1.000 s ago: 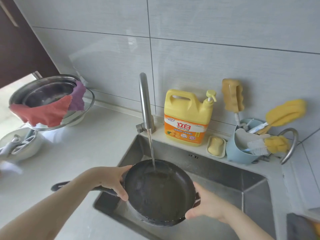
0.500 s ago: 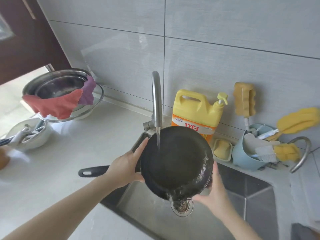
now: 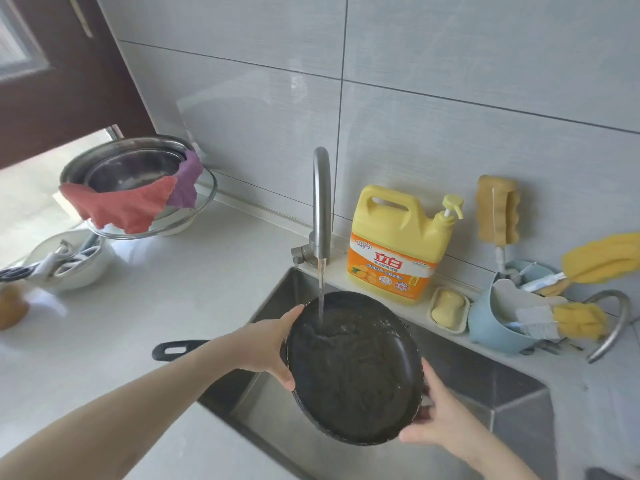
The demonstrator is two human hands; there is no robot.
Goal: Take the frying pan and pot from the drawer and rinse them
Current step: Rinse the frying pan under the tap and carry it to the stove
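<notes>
Nearest, at 6 o'clock, both hands hold the pan (image 3: 353, 368) over the sink (image 3: 485, 372). The right hand (image 3: 440, 424) grips the rim at the pan's 4 o'clock edge, fingers curled under and thumb on the lip. The left hand (image 3: 273, 344) clasps the rim at its 9 o'clock edge, fingers spread along the outside wall; the black handle (image 3: 176, 349) juts out toward 9 o'clock past the wrist, gripped by neither hand. The pan is tilted, its inside facing the camera, and the stream (image 3: 320, 292) from the tap (image 3: 322, 199) strikes the upper part of its inner face.

The risks, as I judge them: a wet rim held by fingers alone may slip and the pan drop into the sink; water hitting a tilted face can splash onto the counter (image 3: 166, 292); the free handle could swing toward the counter edge. The pot is not in view that I can tell, so half the task seems left.

Further out, at 1 o'clock, a yellow jug (image 3: 398, 244) stands on the ledge, a soap dish (image 3: 449, 309) beside it, then a blue caddy (image 3: 498, 327) of brushes at 2 o'clock. At 10 o'clock sit steel bowls (image 3: 131, 168) draped with cloths (image 3: 128, 207), and a white bowl (image 3: 69, 268) of utensils. Grey wall tiles (image 3: 450, 81) back the counter; a dark door (image 3: 62, 64) stands at 11 o'clock.
</notes>
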